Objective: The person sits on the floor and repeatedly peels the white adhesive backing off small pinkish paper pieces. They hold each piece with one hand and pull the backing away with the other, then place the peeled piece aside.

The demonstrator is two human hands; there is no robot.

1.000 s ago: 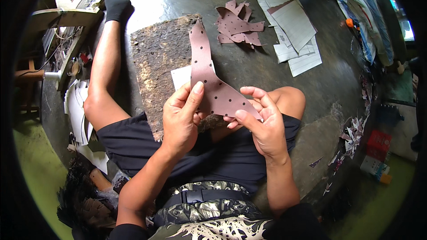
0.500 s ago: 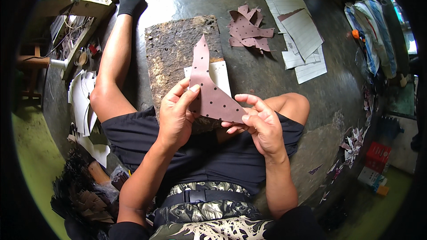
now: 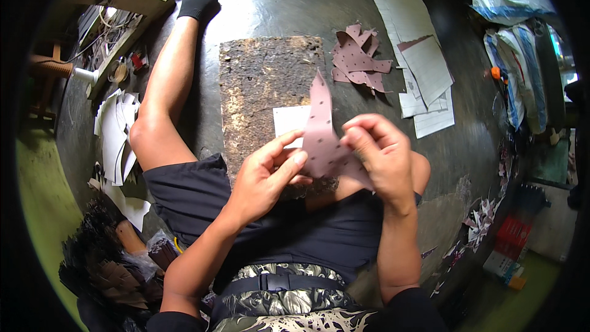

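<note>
I hold a mauve dotted cut-out piece (image 3: 319, 129) of thin material up in front of me with both hands. My left hand (image 3: 267, 175) pinches its lower left edge with thumb and fingers. My right hand (image 3: 381, 154) grips its right side. The piece stands almost upright, its pointed tip toward the far side. Beneath it lies a rough brown board (image 3: 264, 92) with a white paper slip (image 3: 289, 120) on it. A pile of similar mauve dotted pieces (image 3: 359, 58) lies on the floor beyond the board.
I sit on a shiny grey floor (image 3: 295, 0), left leg (image 3: 166, 86) stretched out. Grey and white sheets (image 3: 427, 80) lie at right, white cut shapes (image 3: 117, 129) at left. Wooden frame (image 3: 117, 0) and wires far left, bags (image 3: 522, 55) far right, dark scraps (image 3: 104, 258) lower left.
I have turned the dotted piece from lying flat across my hands to standing nearly upright. My right hand rose and shifted onto its right side; the view also tilted slightly.
</note>
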